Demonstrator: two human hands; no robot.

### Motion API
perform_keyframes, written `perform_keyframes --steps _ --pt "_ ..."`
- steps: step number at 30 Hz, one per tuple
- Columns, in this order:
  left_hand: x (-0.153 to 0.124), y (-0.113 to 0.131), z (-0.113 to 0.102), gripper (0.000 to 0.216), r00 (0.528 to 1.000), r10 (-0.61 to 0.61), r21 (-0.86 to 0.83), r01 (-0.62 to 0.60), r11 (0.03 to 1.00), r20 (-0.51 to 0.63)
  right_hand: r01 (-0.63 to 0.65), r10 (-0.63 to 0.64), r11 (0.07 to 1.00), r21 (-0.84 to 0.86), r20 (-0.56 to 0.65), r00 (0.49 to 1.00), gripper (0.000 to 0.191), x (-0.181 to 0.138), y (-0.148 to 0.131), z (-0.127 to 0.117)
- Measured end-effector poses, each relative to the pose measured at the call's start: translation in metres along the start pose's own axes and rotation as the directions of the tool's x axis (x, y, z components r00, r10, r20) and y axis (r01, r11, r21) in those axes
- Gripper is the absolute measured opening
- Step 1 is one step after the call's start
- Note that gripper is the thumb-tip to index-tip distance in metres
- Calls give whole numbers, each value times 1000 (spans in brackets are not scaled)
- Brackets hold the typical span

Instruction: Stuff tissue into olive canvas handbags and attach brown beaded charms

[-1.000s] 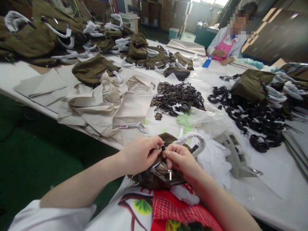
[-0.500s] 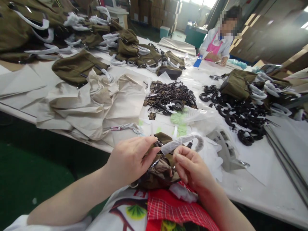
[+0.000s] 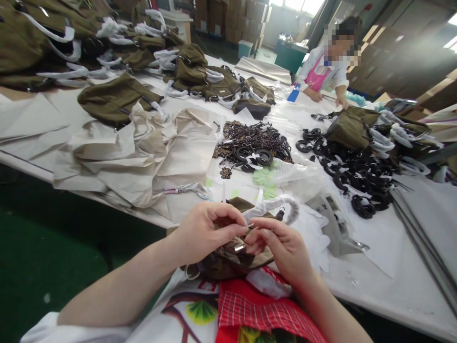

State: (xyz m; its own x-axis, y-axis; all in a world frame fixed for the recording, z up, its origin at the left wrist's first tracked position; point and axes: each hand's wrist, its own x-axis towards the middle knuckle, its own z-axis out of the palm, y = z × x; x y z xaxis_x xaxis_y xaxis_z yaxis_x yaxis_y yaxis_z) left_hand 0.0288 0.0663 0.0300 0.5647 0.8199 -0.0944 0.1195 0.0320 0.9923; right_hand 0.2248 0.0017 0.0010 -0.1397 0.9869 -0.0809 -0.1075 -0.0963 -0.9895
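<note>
An olive-green bag [image 3: 228, 267] lies against my front at the table's edge, with a metal ring at its left side. Its handle [image 3: 294, 209], wrapped in whitish film, arches up behind my fingers. Over the bag, my left hand [image 3: 214, 231] pinches thumb against forefinger. Fingertip to fingertip with it, my right hand [image 3: 280, 240] is closed too, its fingers curled. Something small and thin shows between the fingertips, too small to name. Below them a shiny metal piece [image 3: 239, 247] sits on the bag.
Beyond my hands lie a heap of dark beaded chains [image 3: 257, 138] and black coiled straps [image 3: 364, 174]. Crumpled beige paper [image 3: 143, 152] covers the table's left. More olive bags [image 3: 117, 97] are piled behind it. A grey tool [image 3: 335, 224] stands right. A co-worker [image 3: 321, 71] stands across.
My hands have come together, fingertips meeting over the bag. The left has moved slightly right and the handle sits lower. The co-worker's hand now reaches toward the bags at the right.
</note>
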Motion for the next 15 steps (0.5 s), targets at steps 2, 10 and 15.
perform_keyframes --steps 2,10,15 --pt "0 2 0 12 998 39 81 -43 996 50 12 -8 993 -115 37 999 29 -1 -5 -2" --pt "2 5 3 11 979 183 329 -202 922 88 -85 85 968 -235 -13 996 17 0 -11 -5" --pt "1 1 4 11 981 183 344 -194 919 63 77 -67 917 -390 37 997 32 2 -8 -9"
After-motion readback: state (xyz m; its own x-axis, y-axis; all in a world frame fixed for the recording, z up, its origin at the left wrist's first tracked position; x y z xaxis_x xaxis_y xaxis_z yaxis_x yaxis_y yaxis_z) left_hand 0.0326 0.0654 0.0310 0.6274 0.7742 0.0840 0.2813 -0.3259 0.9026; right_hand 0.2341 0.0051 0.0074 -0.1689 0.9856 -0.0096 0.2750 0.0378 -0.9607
